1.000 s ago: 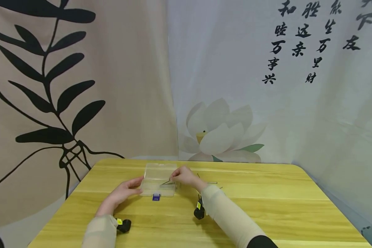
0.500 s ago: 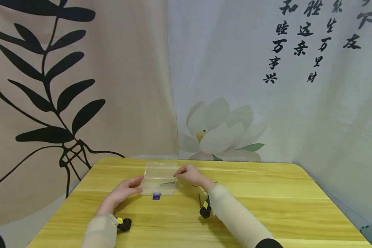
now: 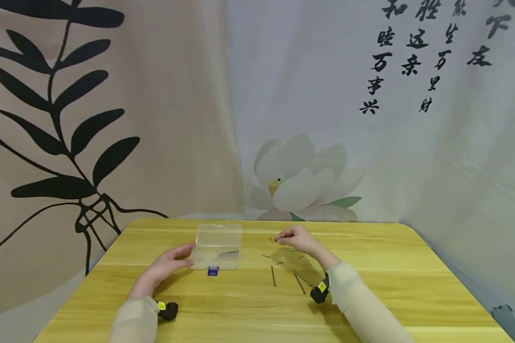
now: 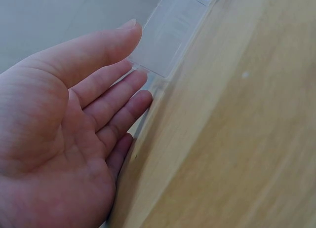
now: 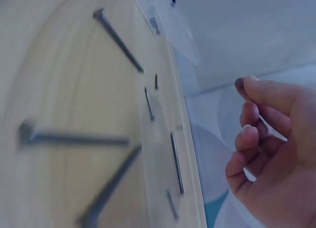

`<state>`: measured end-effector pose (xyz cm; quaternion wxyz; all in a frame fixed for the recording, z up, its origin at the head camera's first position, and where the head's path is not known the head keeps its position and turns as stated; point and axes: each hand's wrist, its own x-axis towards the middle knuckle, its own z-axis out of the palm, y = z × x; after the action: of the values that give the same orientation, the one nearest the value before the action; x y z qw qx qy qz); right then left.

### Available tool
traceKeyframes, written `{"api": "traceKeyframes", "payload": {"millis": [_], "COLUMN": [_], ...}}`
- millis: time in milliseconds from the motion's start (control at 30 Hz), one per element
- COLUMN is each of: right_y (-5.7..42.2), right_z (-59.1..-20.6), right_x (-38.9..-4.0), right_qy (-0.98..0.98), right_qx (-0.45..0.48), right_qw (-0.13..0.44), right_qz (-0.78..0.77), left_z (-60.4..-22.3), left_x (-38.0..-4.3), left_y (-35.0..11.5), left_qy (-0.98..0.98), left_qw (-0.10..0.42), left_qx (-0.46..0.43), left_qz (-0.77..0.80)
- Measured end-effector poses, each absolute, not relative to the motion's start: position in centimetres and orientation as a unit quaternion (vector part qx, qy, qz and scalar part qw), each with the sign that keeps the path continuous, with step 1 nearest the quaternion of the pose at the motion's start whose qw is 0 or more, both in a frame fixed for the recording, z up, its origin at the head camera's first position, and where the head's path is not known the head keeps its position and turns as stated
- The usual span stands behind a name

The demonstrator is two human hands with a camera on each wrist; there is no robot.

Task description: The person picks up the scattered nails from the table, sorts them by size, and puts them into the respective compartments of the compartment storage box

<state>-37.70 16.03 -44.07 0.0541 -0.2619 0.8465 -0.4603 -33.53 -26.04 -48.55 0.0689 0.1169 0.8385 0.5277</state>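
Note:
A clear plastic box (image 3: pixel 219 235) lies with its lid laid back and a blue latch (image 3: pixel 212 271) at its front. Thin nails (image 3: pixel 229 252) are inside it. Along the box's left side, my left hand (image 3: pixel 169 264) rests with relaxed fingers; in the left wrist view the fingertips (image 4: pixel 140 79) meet its corner. My right hand (image 3: pixel 298 239) hovers over the far part of the loose nails. Its thumb and index tips come together in the right wrist view, the other fingers loosely bent, and no object shows between them. A small nail (image 3: pixel 271 240) lies just left of those fingertips.
Several nails of different lengths lie on the wooden table (image 3: pixel 223 305), among them a long nail (image 3: pixel 273 276) and a large-headed nail (image 5: pixel 118 39). A black wrist camera (image 3: pixel 319 291) hangs at the right sleeve. Behind the table hangs a printed curtain (image 3: pixel 189 119).
Over the box, my right hand held a thin nail, which now lies inside. The hand has since moved right to the loose nails. My left hand stays at the box.

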Motion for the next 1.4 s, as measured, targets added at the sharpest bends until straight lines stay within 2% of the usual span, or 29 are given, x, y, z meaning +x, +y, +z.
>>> {"api": "traceKeyframes", "payload": {"millis": [267, 600, 867, 1400], "right_y": [20.3, 23.9, 24.4, 23.7], "right_z": [-45.5, -46.6, -46.8, -46.8], "right_x": [-35.5, -32.8, -31.5, -31.0], "right_qy": [0.851, 0.844, 0.850, 0.864], "right_qx": [-0.221, -0.215, -0.204, -0.215], "right_qw": [0.079, 0.133, 0.141, 0.157], "right_qz": [-0.471, -0.473, -0.465, -0.427], "left_z": [-48.4, -48.3, -48.6, -48.4], "left_x": [-33.2, -33.4, -33.5, -33.3], "left_y": [-26.0, -26.2, -25.8, -25.8], "left_qy": [0.834, 0.838, 0.840, 0.839], "left_qw": [0.078, 0.079, 0.067, 0.082], "left_qx": [0.124, 0.131, 0.138, 0.134], "left_qz": [0.533, 0.523, 0.520, 0.520]}}
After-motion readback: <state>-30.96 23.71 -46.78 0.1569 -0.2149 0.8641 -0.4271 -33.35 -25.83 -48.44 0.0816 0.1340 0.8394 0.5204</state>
